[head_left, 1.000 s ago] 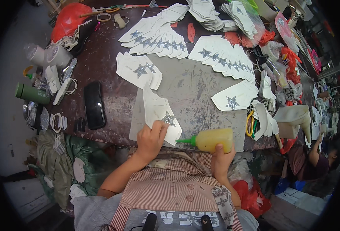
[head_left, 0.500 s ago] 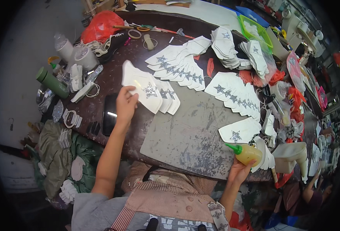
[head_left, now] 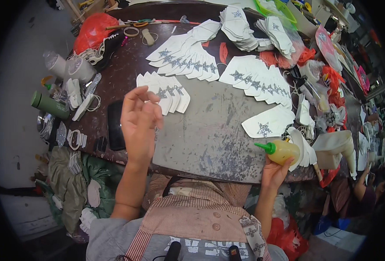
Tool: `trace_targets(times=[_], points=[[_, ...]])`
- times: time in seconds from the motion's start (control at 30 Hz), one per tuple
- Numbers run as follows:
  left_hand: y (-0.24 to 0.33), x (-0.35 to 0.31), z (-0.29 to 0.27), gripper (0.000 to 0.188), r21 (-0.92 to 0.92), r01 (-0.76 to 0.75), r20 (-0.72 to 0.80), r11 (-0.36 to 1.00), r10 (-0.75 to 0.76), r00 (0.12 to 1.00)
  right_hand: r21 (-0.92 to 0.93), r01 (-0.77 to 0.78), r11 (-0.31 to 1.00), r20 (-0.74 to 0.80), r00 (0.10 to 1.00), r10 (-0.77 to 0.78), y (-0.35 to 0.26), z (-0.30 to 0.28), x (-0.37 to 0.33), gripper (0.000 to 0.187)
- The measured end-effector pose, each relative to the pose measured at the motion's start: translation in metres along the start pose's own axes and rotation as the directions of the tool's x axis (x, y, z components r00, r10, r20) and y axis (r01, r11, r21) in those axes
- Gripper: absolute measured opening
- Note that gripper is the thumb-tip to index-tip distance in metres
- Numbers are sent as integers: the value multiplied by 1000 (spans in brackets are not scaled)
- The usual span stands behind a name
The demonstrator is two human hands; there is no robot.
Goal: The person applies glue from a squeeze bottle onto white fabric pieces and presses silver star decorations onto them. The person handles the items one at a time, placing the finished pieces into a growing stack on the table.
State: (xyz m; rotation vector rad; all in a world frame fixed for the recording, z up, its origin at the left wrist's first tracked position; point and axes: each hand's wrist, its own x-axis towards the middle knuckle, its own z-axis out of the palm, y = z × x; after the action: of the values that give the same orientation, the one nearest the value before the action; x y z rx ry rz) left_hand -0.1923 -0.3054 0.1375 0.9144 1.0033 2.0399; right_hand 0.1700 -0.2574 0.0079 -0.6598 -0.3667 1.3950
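Note:
My left hand [head_left: 141,119] is raised with its fingers loosely curled and apart, holding nothing. Just beyond it lies a small fan of white shaped pieces with silver stars [head_left: 173,96], partly hidden by my fingers. In my right hand [head_left: 274,172] is a squeeze bottle [head_left: 283,150] of yellowish liquid, tilted on its side, its green nozzle pointing left. A single white star piece [head_left: 268,122] lies just past the bottle. Two larger overlapping fans of such pieces, one at the back [head_left: 186,56] and one to the right [head_left: 260,82], spread along the grey board [head_left: 201,135].
More white pieces are stacked at the far right [head_left: 238,28]. A dark phone [head_left: 115,126] lies left of the board. Farther left stand a green flask [head_left: 49,104] and white thread cones [head_left: 79,69]. A pale plastic container [head_left: 329,148] stands at the right edge, and a red bag [head_left: 94,31] sits far left.
My left hand has let go of a white star piece, now lying in the small fan, and has drawn back and upward. My right hand still holds the bottle. The view has shifted slightly.

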Motion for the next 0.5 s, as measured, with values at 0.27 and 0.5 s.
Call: trace_targets(times=[0.27,0.5], points=[[-158,-1,114,30,535,-180,589,825,-213,779,336,-131,933,155,984,83,-15,-26,-4,69],[-223,11,179,52,817,-398,541,417,-313,781,290,-83,953,92,994,59,-10,-11,-5,68]])
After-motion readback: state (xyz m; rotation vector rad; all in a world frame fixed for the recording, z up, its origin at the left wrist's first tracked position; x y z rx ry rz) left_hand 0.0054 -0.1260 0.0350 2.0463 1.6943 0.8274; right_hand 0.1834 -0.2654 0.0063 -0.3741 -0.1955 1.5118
